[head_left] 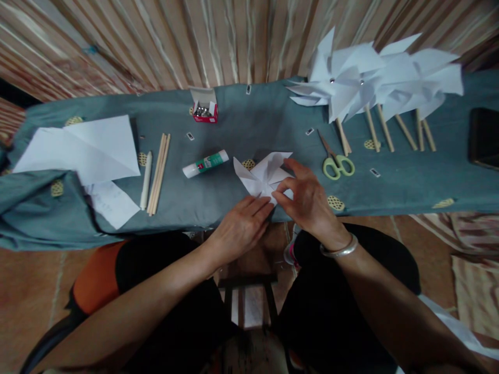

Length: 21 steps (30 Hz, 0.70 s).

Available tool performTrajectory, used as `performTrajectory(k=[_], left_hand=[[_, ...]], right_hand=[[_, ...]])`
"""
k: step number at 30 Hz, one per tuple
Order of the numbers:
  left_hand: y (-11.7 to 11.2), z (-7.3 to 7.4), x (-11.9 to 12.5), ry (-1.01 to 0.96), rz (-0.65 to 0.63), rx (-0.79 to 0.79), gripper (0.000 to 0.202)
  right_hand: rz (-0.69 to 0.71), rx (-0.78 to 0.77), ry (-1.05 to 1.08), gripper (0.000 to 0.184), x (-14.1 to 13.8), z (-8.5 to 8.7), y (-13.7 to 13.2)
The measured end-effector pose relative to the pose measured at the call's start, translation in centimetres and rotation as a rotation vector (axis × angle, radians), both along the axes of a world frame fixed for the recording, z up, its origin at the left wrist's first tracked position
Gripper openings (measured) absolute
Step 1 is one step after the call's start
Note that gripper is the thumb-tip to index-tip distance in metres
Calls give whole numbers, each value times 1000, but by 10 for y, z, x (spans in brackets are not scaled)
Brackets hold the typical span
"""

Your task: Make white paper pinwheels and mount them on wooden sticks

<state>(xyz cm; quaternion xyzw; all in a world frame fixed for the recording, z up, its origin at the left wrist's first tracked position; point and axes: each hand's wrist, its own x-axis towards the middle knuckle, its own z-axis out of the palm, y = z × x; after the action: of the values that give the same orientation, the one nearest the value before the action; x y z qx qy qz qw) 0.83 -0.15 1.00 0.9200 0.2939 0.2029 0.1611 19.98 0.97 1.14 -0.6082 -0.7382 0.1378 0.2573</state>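
A white paper pinwheel [260, 179] with folded blades lies near the front edge of the cloth-covered table. My left hand [244, 224] holds its lower edge, with the fingers close together and the thumb hidden. On the right side of the pinwheel, my right hand [306, 200] has thumb and index finger closed on the paper near the middle, while other fingers touch the upper right blade. A glue stick [206, 164] lies left of the pinwheel. Scissors [336, 161] with light green handles rest to the right.
Several finished pinwheels [353, 78] on wooden sticks are heaped at the back right. An opened red box [205, 114] holds small metal pieces. Wooden sticks [159, 174], a white candle-like stick [146, 182] and paper sheets [103, 148] lie left. A dark phone-like object [483, 136] sits far right.
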Motion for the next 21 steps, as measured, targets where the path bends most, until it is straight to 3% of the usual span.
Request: performTrajectory(k=[21], left_hand=[[1, 2, 1, 27, -11, -2, 31]], right_hand=[[142, 60, -131, 24, -7, 9, -9]])
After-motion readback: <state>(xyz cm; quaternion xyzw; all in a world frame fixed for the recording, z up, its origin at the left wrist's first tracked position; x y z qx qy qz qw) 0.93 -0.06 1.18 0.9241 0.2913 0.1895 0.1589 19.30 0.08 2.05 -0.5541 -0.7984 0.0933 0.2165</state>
